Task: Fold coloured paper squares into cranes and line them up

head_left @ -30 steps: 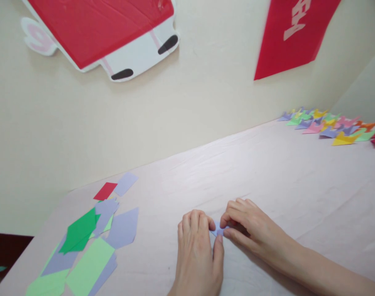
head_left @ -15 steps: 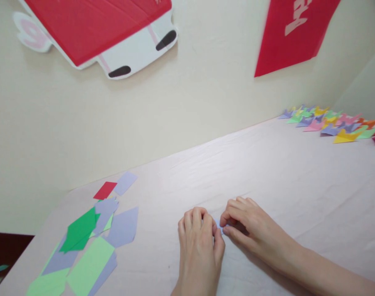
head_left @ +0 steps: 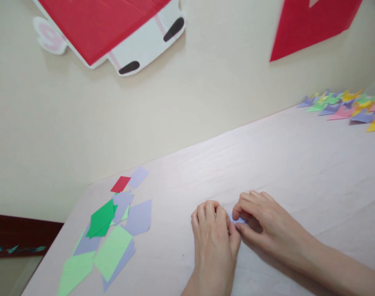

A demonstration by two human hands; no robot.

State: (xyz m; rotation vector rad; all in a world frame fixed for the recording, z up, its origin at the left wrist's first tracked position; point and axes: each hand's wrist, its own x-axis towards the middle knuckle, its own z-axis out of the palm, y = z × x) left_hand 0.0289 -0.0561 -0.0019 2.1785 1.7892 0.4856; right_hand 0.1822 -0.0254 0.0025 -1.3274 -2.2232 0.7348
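Observation:
A small piece of blue-violet paper (head_left: 237, 218) lies between my two hands near the front of the table, mostly covered by fingers. My left hand (head_left: 214, 232) is closed over its left side, with fingers curled and thumb pressed against the forefinger. On the other side, my right hand (head_left: 260, 220) pinches the paper's right edge between thumb and forefinger. The folds in the paper are too hidden to make out.
Loose paper sheets lie on the left of the table (head_left: 175, 181): dark green (head_left: 102, 218), light green (head_left: 113, 251), violet (head_left: 140, 217) and red (head_left: 120, 184). Several folded paper shapes (head_left: 343, 111) stand at the far right by the wall (head_left: 162, 115), which bears red decorations.
The camera view has shifted, so table and hands appear further right and slightly higher. Both hands stay on the blue-violet paper, and slightly more of it shows between them.

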